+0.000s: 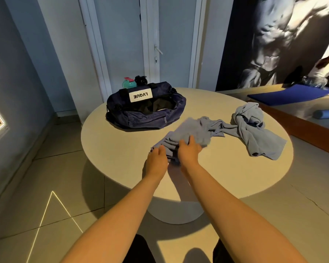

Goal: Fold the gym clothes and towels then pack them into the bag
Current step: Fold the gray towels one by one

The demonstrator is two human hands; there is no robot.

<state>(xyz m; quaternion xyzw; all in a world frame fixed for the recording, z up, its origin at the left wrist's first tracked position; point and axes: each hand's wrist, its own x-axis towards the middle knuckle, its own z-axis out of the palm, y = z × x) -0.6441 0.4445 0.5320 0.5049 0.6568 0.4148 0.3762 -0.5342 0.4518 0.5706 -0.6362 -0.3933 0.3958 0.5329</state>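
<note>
On the head camera, the navy bag (122, 103) sat unzipped at the far left of the bench (122, 158). Something dark lay inside it, too dim to make out. A teal bottle (129, 83) and a black bottle (141, 80) stood just behind. Nearer, the right hand (189, 151) pinched a grey-blue cloth (190, 129) with its fingers (198, 147). The left hand (156, 159) touched the cloth's near edge, fingers together, its grip impossible to tell. A crumpled garment (254, 133) lay to the right.
</note>
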